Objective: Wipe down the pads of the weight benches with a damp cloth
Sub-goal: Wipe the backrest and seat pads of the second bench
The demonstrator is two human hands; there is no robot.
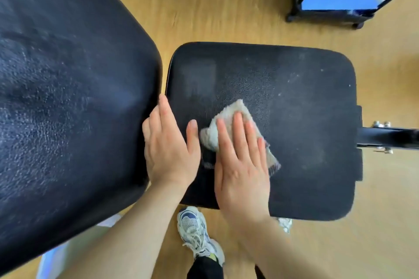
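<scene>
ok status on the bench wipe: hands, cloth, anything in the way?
Right hand flat on cloth, pressing it on seat pad. Left hand open, braced at pad's left edge. Nothing in the way.

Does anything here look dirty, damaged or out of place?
Nothing looks damaged. The seat pad shows pale specks and smears beyond the cloth under the right hand, so that part seems unwiped. The left hand rests at its edge.

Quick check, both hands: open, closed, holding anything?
Left hand: open, flat on the edge of the small black textured seat pad, holding nothing.
Right hand: open, palm pressing the pale fluffy cloth onto that pad.
</scene>
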